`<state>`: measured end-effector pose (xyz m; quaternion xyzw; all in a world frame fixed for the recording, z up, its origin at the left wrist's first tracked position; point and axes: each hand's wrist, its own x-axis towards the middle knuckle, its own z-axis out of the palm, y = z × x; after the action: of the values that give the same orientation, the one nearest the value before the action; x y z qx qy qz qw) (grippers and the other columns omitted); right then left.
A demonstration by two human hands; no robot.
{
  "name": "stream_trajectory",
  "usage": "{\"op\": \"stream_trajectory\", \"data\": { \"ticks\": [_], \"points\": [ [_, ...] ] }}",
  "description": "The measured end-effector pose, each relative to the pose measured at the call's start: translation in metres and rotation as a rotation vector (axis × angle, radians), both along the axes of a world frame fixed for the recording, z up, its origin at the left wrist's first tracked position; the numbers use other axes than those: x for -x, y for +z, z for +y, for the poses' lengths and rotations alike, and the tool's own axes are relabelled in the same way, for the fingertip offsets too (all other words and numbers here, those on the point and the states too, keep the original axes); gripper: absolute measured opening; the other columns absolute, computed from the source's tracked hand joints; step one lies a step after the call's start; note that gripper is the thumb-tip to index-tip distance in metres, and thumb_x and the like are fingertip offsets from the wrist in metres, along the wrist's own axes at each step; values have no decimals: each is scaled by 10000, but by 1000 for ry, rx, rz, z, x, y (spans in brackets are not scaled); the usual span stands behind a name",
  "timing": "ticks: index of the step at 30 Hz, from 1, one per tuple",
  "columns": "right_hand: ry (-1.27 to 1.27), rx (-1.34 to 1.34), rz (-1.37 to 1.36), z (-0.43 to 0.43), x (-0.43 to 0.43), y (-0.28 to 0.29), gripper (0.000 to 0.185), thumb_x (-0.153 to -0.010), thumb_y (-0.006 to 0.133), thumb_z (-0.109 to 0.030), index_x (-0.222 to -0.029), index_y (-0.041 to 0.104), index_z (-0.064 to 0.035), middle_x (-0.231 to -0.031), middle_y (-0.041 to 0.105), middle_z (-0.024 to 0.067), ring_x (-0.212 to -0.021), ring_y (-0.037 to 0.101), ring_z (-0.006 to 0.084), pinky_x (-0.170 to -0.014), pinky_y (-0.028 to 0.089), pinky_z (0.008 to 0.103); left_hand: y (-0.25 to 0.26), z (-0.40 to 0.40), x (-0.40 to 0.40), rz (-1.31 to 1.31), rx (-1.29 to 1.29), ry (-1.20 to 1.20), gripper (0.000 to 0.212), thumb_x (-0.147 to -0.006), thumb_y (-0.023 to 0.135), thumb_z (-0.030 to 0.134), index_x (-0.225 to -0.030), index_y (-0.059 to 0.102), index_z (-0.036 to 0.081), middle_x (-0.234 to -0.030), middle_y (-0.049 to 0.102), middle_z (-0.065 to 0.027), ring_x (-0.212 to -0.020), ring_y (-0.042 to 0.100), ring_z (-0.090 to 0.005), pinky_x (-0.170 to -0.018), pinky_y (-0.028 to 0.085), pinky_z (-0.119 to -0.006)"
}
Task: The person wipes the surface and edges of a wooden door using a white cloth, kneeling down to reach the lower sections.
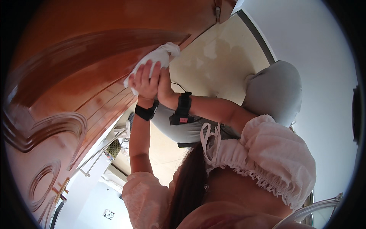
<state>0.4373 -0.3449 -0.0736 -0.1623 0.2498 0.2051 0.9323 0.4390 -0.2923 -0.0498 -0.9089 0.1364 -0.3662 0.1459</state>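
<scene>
A white cloth point(156, 57) is bunched against the lower part of a glossy reddish-brown wooden door point(114, 65) with carved moulding. My left hand point(145, 81) lies over the cloth with its fingers spread across it. Beside it, my right hand point(166, 86) touches the left one and holds the cloth's nearer side, though its fingers are partly hidden. Both wrists wear black straps; the right strap point(184, 106) carries a small black box.
Grey-trousered knees point(273, 91) are bent near a pale wall point(320, 57) with dark skirting point(254, 34). Beige floor tiles point(217, 54) lie below. A brass door handle point(60, 190) juts from the door at lower left. Behind it, a white metal rack point(100, 153) is visible.
</scene>
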Motion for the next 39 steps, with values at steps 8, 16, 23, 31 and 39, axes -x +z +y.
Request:
{"op": "stream_trajectory", "data": {
  "ticks": [8,16,23,31,39],
  "points": [
    [91,-100,158,0,-19,-137,442,-1008,375,-285,-1418,347,-124,-1281,508,124,-1181,514,242,-996,444,382,-62,-1,-22,497,-229,-58,488,-902,487,232,-1387,521,191,-1429,502,28,-1294,474,-137,-1089,318,-318],
    [183,-158,160,-5,-38,-192,431,-1019,366,-315,-1412,368,-141,-1304,509,97,-1208,506,223,-1018,428,377,-96,1,-36,697,-418,-81,485,-920,460,203,-1397,485,116,-1438,471,-14,-1370,390,-175,-1163,252,-337],
    [264,-193,151,0,-36,-193,423,-1028,357,-341,-1407,386,-156,-1325,510,74,-1232,499,207,-1038,414,373,-85,4,-38,754,-371,-93,472,-915,479,195,-1380,513,122,-1453,471,-8,-1396,374,-162,-1184,237,-331],
    [438,-290,76,-7,-35,-140,417,-1038,348,-371,-1401,407,-173,-1348,511,47,-1259,491,188,-1061,397,367,-28,2,-34,721,-235,-114,400,-864,543,151,-1258,614,136,-1400,549,2,-1375,424,-152,-1175,268,-307],
    [764,-398,-98,-26,-33,-18,415,-1049,339,-400,-1395,428,-191,-1371,512,20,-1287,483,168,-1083,381,362,47,15,0,415,7,-114,396,-818,565,175,-1193,686,223,-1329,620,56,-1236,557,-134,-1077,382,-314]
  ]
}}
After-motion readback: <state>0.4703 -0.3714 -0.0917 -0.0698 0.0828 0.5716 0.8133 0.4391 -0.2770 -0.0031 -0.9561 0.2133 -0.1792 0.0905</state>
